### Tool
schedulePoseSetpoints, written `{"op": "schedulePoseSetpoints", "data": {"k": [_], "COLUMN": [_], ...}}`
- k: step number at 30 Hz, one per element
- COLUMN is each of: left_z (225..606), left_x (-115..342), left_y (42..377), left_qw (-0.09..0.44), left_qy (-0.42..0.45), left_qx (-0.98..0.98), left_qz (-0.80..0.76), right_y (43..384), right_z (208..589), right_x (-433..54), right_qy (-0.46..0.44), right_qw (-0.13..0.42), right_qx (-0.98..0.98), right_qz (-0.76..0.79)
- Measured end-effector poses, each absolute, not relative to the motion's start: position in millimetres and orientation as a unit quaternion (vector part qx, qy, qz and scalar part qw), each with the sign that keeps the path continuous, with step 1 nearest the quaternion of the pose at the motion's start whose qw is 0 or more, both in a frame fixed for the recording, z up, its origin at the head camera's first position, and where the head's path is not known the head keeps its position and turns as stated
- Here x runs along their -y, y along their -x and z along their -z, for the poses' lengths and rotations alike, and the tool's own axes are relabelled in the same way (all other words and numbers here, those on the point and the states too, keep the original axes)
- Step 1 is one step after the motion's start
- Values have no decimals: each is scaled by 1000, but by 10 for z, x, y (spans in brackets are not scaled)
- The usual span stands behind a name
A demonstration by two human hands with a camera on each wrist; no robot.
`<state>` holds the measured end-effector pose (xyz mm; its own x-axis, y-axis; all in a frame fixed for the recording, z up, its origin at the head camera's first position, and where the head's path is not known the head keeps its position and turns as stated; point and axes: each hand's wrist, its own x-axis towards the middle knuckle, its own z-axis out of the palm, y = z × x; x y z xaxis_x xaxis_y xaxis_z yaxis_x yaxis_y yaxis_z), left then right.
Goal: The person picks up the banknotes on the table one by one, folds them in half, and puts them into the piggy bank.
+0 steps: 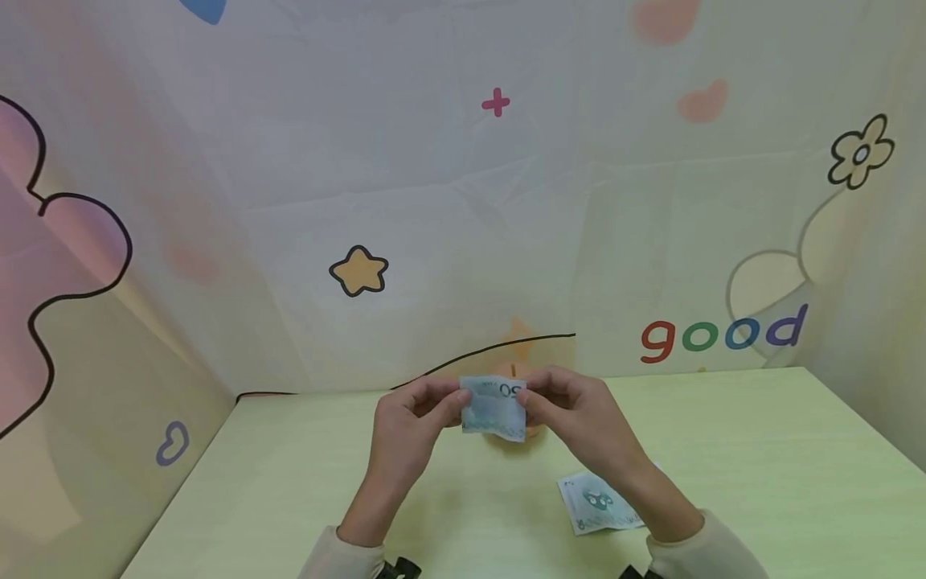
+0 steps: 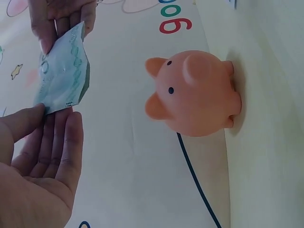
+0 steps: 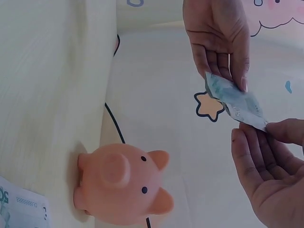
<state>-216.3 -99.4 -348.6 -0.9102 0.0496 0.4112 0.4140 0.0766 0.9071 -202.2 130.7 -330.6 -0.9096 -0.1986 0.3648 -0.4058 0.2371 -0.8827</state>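
The left hand (image 1: pixel 405 426) pinches 1 side of a banknote (image 1: pixel 494 410) and the right hand (image 1: pixel 582 408) pinches the other, each with thumb and fingers brought together on the paper. Marked 50, it is held in the air above the table (image 1: pixel 253 490), between the 2 hands. A pink piggy bank (image 2: pixel 202 95) stands on the table, mostly hidden behind the held money in the head view. A 2nd note (image 1: pixel 596 507) lies on the table, partly covered there by the right forearm (image 1: pixel 661 498).
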Motion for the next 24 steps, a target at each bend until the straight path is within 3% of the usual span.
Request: {"op": "schedulePoseSetpoints", "data": {"k": [12,24], "left_z": [3448,3433], "left_x": [1012,1018], "left_y": [2146,2136], "left_qw": [88,100], "left_qy": [163,168], "left_qx": [705,694], "left_qz": [685,693], "right_y": [2020,2015], "right_z": [3288,3274], "right_x": [-1347,-1362], "right_qy": [-182,-191], "right_qw": [90,78], "right_qx": [788,789], "right_qz": [-581,-579]}}
